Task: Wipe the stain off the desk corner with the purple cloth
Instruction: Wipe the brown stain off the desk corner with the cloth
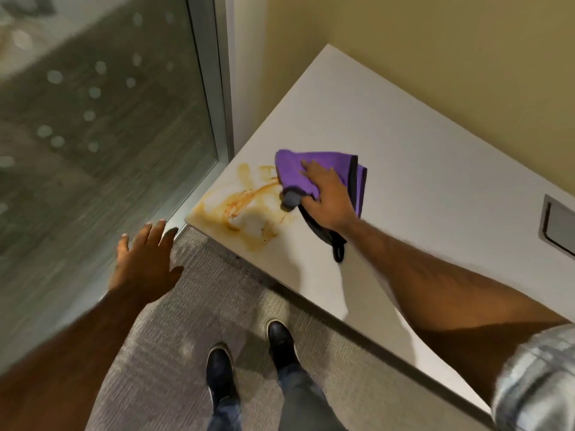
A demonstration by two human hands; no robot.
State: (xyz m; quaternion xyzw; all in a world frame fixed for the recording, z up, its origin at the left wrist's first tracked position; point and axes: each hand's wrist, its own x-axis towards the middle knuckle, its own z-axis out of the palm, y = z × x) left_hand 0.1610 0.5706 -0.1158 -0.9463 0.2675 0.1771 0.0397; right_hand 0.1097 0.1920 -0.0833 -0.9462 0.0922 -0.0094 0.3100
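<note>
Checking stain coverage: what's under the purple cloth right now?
The purple cloth lies on the white desk under the right hand. Orange stain runs to its left edge; anything beneath is hidden.

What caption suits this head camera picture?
Right hand presses purple cloth beside orange stain on desk corner.

My right hand (pixel 329 197) presses the folded purple microfibre cloth (pixel 314 175) flat on the white desk top (pixel 420 169), touching the right edge of the smeared orange-brown stain (pixel 241 206) at its corner. My left hand (pixel 144 259) hovers spread over the grey carpet (pixel 193 306).
</note>
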